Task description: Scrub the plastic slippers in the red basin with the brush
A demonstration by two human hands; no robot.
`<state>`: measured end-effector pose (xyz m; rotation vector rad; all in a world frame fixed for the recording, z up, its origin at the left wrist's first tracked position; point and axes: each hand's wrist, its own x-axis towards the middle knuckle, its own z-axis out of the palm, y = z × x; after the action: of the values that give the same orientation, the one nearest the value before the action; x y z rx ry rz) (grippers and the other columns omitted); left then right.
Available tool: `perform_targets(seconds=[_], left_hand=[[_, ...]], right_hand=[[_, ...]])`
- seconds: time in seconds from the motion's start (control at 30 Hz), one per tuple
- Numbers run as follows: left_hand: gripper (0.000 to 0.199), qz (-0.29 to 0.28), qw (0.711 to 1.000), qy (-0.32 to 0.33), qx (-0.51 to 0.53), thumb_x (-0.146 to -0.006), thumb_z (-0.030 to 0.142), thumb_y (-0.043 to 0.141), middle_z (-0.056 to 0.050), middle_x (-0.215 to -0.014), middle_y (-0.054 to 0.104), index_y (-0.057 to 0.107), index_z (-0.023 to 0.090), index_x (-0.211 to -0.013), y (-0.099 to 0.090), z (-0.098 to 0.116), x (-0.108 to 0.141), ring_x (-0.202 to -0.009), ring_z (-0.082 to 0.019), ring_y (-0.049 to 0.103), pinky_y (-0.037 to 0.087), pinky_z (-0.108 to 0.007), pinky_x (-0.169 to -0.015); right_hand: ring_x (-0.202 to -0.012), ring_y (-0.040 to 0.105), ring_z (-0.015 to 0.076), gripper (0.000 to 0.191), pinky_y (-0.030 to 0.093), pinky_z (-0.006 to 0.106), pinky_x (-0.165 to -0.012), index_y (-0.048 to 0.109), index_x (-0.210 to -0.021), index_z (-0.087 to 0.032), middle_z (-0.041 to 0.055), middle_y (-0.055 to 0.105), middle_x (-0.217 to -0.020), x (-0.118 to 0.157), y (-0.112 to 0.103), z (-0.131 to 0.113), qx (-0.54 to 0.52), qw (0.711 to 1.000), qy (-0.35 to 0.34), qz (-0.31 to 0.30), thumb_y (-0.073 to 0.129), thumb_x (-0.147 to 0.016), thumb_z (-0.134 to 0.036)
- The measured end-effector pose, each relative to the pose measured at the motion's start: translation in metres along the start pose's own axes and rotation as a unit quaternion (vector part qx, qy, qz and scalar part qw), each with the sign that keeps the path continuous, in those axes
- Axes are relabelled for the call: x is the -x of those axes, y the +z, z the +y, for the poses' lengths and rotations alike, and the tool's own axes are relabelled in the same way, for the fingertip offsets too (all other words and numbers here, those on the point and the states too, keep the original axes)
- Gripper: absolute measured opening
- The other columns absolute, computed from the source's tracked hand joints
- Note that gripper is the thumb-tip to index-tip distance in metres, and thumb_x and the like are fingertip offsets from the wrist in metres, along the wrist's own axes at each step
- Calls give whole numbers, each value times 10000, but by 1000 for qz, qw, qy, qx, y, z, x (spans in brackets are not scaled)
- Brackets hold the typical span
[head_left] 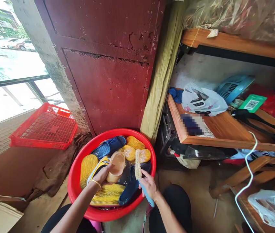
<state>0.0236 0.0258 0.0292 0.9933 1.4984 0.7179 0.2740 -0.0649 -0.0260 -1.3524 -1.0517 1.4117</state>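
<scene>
My left hand (102, 174), with a gold bangle at the wrist, grips a tan closed-toe slipper (117, 163) over a red basin (72, 171). In my right hand (149, 186) is a scrubbing brush (138, 165) with pale bristles and a light blue handle, held upright over the basin's right side, apart from the slipper. Dark water and several wet slippers fill the basin. Yellow-soled slippers (107, 194) lie at the front, left and back; a navy slipper (109, 145) is at the back and another navy slipper (129, 193) at the front right.
A red plastic crate (47, 127) stands on the left beside cardboard (4, 168). Behind the basin is a maroon door (108, 90). To the right, a wooden shelf (215, 140) holds a white plastic bag (202, 98) and a blue fan (234, 87); a white cable (247, 176) hangs down.
</scene>
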Motion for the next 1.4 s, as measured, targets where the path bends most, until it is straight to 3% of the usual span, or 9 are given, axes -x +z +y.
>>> perform_targets(seconds=[0.1, 0.23, 0.43, 0.57, 0.7, 0.9, 1.13, 1.27, 1.4], left_hand=[[505, -78, 995, 59, 34, -716, 451, 616, -106, -1047, 748, 623, 166, -1133, 0, -8, 3, -965, -304, 712, 579, -374, -750], [725, 12, 977, 212, 10, -624, 394, 686, -134, -1290, 668, 544, 134, -1287, 3, -19, -6, -1263, -340, 566, 475, -389, -1020], [766, 125, 945, 248, -174, -783, 399, 600, -130, -1254, 669, 360, 175, -1475, 4, -18, -16, -1153, -343, 638, 497, -438, -965], [741, 193, 886, 326, -268, -824, 324, 576, -152, -1436, 565, 315, 208, -1507, -6, -20, -27, -1274, -339, 581, 486, -446, -1008], [638, 186, 836, 389, -339, -832, 255, 549, -156, -1481, 533, 397, 203, -1449, -17, -21, -38, -1328, -308, 544, 458, -426, -1063], [569, 199, 859, 299, -365, -838, 367, 522, -165, -1161, 698, 443, 130, -1350, -53, 11, -50, -973, -304, 701, 536, -392, -826], [513, 197, 852, 228, -428, -814, 381, 530, -108, -1105, 726, 613, 192, -1284, -135, 65, -98, -1126, -313, 624, 501, -361, -911], [548, 184, 883, 133, -412, -822, 328, 542, -113, -1140, 729, 567, 195, -1353, -146, 40, -118, -1061, -300, 678, 526, -348, -850], [633, 302, 843, 163, -414, -861, 325, 467, -247, -1317, 622, 442, 35, -1423, -136, -1, -107, -1200, -360, 604, 475, -439, -984]], right_hand=[[-344, 444, 95, 787, 331, 211, -347, 468, -1422, -141, -43, 607, -615, -1, 0, 1, -8, 1000, -5, 3, 593, -793, -597], [-338, 455, 98, 810, 328, 212, -346, 424, -1461, -160, -50, 608, -631, -1, 2, 3, -3, 1000, 3, 2, 586, -801, -601], [-333, 469, 102, 801, 326, 213, -346, 425, -1456, -141, -48, 612, -626, 0, 3, 1, -2, 1000, 15, 12, 591, -805, -578], [-328, 462, 98, 799, 324, 207, -346, 450, -1437, -135, -46, 620, -625, 0, 2, 1, -9, 1000, 11, 11, 603, -793, -582], [-324, 455, 97, 847, 321, 207, -347, 438, -1450, -144, -52, 619, -614, -1, 1, 4, -23, 999, 20, 13, 628, -773, -614], [-331, 473, 101, 889, 324, 216, -343, 416, -1456, -127, -33, 639, -641, -1, 0, 8, -36, 999, 22, 15, 635, -765, -641], [-338, 483, 104, 904, 328, 220, -344, 368, -1477, -114, -26, 648, -665, -3, 1, 13, -27, 999, 26, 25, 613, -790, -649], [-334, 481, 106, 897, 330, 223, -343, 386, -1467, -111, -24, 642, -656, -4, 0, 14, -13, 999, 28, 29, 598, -795, -666], [-348, 503, 112, 889, 340, 225, -348, 378, -1474, -118, -10, 657, -683, -2, -1, 9, -4, 999, 34, 23, 583, -806, -668]])
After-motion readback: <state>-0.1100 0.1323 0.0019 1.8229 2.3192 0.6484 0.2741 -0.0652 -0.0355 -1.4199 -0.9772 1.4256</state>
